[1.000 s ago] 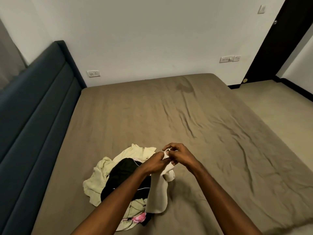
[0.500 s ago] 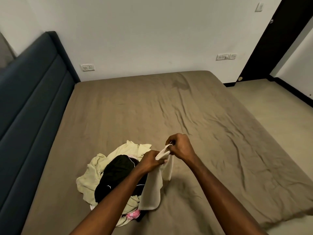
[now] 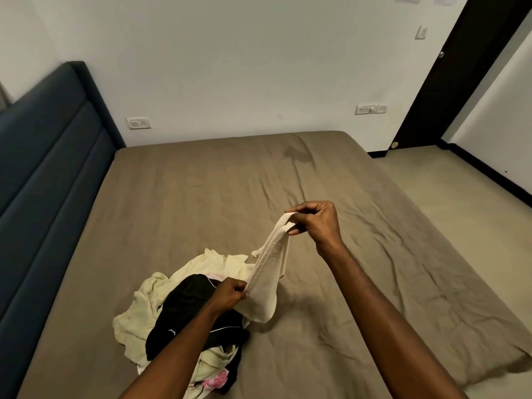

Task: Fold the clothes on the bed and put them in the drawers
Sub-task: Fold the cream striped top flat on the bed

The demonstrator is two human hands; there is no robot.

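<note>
Cream garment (image 3: 270,263) stretched taut, long axis slanting from left hand (image 3: 230,293) grip low beside clothes pile (image 3: 172,312) to right hand (image 3: 315,221) grip higher; both ends pinched.

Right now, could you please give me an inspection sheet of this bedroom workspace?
Surface: bed with a wrinkled brown sheet.
Job's things: cream garment held stretched above the bed; clothes pile of pale yellow, black and pink pieces lying unfolded near the front edge.
Clutter: nothing seen.
Grippers: left hand pinches the garment's lower part; right hand pinches its upper end, raised higher.
Cables: nothing seen.
Surroundings: dark blue headboard on the left, wall socket, switch plates, dark door; no drawers in view.
</note>
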